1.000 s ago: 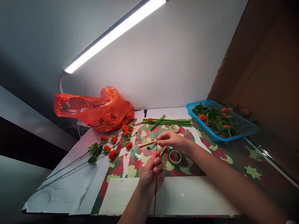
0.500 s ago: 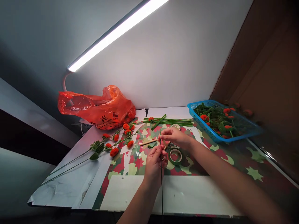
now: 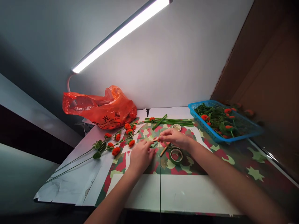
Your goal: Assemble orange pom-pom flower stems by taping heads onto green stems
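My right hand (image 3: 174, 137) pinches a thin dark green stem (image 3: 160, 180) near its top, between thumb and fingertips. The stem hangs straight down past the table's front edge. My left hand (image 3: 141, 155) is to the left of the stem, reaching low over the table with its thumb apart from the fingers. Its fingertips are at a light wooden stick (image 3: 155, 140) and a small green piece (image 3: 154, 144), partly covering them. Another wooden stick (image 3: 164, 150) lies just right of the stem, beside a roll of green tape (image 3: 176, 155).
Orange flowers on long stems (image 3: 116, 151) lie at left, before an orange plastic bag (image 3: 105, 109). Green stems (image 3: 177, 122) and a pale tape roll (image 3: 177, 127) lie behind my hands. A blue basket (image 3: 216, 137) of flowers and leaves stands right. A lamp (image 3: 121, 37) hangs above.
My left hand has let go of the stem and moved left and down to the wooden stick. My right hand keeps its pinch on the stem in nearly the same place.
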Tool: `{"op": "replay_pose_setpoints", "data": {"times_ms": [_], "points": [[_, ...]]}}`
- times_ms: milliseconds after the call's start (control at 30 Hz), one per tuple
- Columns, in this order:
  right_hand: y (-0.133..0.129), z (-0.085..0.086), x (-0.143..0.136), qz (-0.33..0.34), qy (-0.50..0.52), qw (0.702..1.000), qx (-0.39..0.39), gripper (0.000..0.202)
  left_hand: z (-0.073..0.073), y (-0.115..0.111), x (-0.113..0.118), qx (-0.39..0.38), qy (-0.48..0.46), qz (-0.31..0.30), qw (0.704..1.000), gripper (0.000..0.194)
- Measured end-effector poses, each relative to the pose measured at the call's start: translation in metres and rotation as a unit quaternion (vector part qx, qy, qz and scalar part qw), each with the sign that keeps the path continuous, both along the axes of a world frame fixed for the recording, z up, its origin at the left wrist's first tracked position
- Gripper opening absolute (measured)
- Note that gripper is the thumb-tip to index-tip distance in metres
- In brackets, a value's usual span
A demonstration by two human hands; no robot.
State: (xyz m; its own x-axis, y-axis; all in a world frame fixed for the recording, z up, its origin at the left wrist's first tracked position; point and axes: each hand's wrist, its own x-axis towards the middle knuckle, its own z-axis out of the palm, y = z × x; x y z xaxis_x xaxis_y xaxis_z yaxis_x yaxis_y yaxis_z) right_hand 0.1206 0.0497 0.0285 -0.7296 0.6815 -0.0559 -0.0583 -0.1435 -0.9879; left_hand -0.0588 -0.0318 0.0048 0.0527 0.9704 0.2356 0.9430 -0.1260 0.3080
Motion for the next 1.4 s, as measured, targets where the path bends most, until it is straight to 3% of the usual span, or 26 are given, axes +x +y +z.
{"op": "replay_pose_setpoints", "data": {"times_ms": [133, 333, 433, 500, 567, 700, 800, 933, 1000, 1067, 1133, 1200, 1300, 1400], "points": [[0.0, -0.001, 0.001, -0.005, 0.0, 1.0, -0.008, 0.03, -0.002, 0.016, 0.002, -0.053, 0.144, -0.034, 0.988, 0.023], [0.003, -0.003, 0.002, -0.004, 0.002, 1.0, 0.028, 0.031, -0.004, 0.026, -0.012, 0.04, 0.236, -0.139, 0.961, 0.018], [0.003, -0.003, 0.001, -0.001, -0.001, 1.0, 0.027, 0.033, 0.003, 0.022, -0.022, 0.02, 0.144, -0.197, 0.969, 0.016], [0.002, -0.002, 0.001, 0.001, -0.006, 0.999, 0.038, 0.033, 0.013, 0.018, -0.026, -0.03, 0.011, -0.192, 0.981, 0.014], [0.002, 0.001, 0.001, -0.012, -0.01, 0.997, 0.072, 0.03, 0.025, 0.014, -0.028, -0.095, -0.144, -0.167, 0.971, 0.012], [-0.002, 0.005, -0.001, -0.039, -0.004, 0.993, 0.114, 0.026, 0.042, 0.015, -0.025, -0.225, -0.389, -0.146, 0.881, 0.017], [-0.003, 0.006, -0.002, -0.009, 0.012, 0.995, 0.094, 0.028, 0.046, 0.023, -0.017, -0.29, -0.558, -0.088, 0.773, 0.01], [-0.002, 0.004, -0.001, -0.002, -0.008, 0.998, 0.07, 0.03, 0.048, 0.033, -0.004, -0.29, -0.733, 0.028, 0.615, 0.006], [0.0, 0.002, 0.0, -0.016, -0.013, 0.997, 0.072, 0.029, 0.047, 0.035, 0.0, -0.28, -0.773, 0.031, 0.569, 0.008], [0.001, 0.0, -0.001, -0.019, 0.001, 0.997, 0.073, 0.029, 0.043, 0.037, 0.003, -0.258, -0.797, -0.013, 0.546, 0.021], [0.001, -0.001, -0.002, -0.016, 0.016, 0.997, 0.073, 0.03, 0.034, 0.039, 0.005, -0.207, -0.805, -0.078, 0.55, 0.034], [0.0, 0.0, -0.003, -0.016, 0.026, 0.997, 0.07, 0.031, 0.022, 0.04, 0.007, -0.146, -0.791, -0.119, 0.582, 0.036], [-0.001, 0.002, -0.004, -0.028, 0.022, 0.998, 0.056, 0.033, 0.006, 0.041, 0.012, -0.098, -0.756, -0.118, 0.636, 0.022], [-0.002, 0.002, -0.005, -0.032, 0.02, 0.998, 0.047, 0.034, -0.002, 0.042, 0.014, -0.087, -0.738, -0.092, 0.663, 0.018]]}}
